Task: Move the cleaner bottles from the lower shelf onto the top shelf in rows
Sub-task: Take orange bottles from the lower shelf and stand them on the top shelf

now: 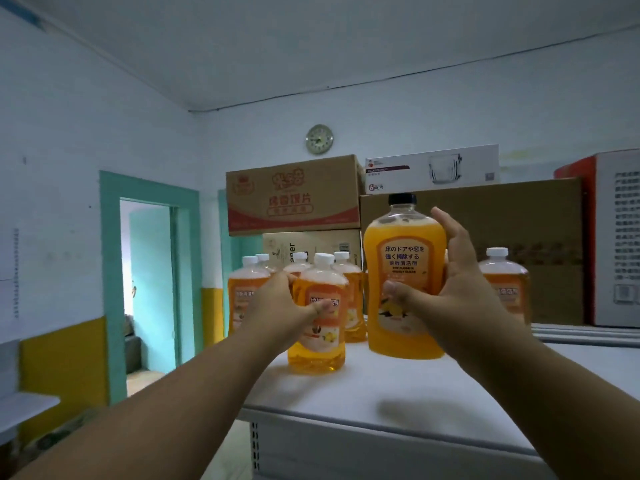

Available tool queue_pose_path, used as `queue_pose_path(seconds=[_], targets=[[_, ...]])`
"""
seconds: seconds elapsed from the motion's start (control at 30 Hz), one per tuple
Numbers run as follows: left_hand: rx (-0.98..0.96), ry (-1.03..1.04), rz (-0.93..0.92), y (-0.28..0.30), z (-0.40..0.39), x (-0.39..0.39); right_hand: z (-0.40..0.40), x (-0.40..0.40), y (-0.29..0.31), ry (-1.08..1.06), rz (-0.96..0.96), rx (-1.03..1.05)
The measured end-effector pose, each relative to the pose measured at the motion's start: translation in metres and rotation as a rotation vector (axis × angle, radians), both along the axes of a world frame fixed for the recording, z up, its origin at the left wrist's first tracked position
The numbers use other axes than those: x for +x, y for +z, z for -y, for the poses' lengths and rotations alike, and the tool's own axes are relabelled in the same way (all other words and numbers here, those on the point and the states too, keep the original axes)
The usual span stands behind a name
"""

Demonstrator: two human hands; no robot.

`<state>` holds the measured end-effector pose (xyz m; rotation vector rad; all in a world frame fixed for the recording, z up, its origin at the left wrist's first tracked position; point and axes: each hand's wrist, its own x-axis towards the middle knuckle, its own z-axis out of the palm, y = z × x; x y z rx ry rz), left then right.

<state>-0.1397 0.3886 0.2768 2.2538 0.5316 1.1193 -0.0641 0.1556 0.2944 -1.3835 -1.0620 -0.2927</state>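
On the white top shelf (398,386) stand several orange cleaner bottles. My left hand (287,303) grips a white-capped bottle (320,344) at the front of the left group; its base rests on the shelf. My right hand (460,282) wraps around a larger black-capped bottle (403,271) that stands upright, its base at the shelf surface. Behind the left bottle are several more white-capped bottles (247,289). Another white-capped bottle (507,282) stands behind my right hand, partly hidden.
Cardboard boxes (294,195) and a wide brown box (512,237) are stacked at the back of the shelf, with a white glassware box (433,169) on top and a red-and-white box (616,237) at the right. A teal doorway (149,282) opens at the left.
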Motion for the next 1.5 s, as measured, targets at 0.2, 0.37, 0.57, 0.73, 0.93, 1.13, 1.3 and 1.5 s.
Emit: queue_pose_path(seconds=[0.2, 0.37, 0.57, 0.73, 0.93, 1.13, 1.3, 1.5], targets=[[0.200, 0.000, -0.027, -0.009, -0.032, -0.010, -0.040, -0.016, -0.020, -0.122, -0.016, 0.013], [0.709, 0.048, -0.084, -0.005, -0.036, -0.013, -0.060, -0.024, -0.027, -0.187, -0.008, -0.011], [0.826, 0.066, -0.104, 0.002, -0.046, 0.002, -0.068, -0.022, -0.022, -0.245, 0.035, -0.030], [0.914, 0.143, -0.183, 0.010, -0.064, 0.008, -0.074, -0.014, -0.023, -0.272, 0.038, -0.022], [0.943, 0.176, -0.272, 0.013, -0.079, 0.015, -0.082, -0.010, -0.028, -0.265, 0.016, -0.012], [0.946, 0.164, -0.273, 0.012, -0.088, 0.021, -0.090, -0.009, -0.031, -0.278, 0.035, -0.043], [0.939, 0.132, -0.261, 0.011, -0.095, 0.024, -0.093, -0.006, -0.034, -0.294, 0.033, -0.041], [0.917, 0.197, -0.098, 0.010, -0.076, 0.000, -0.088, -0.007, -0.030, -0.316, 0.080, -0.013]])
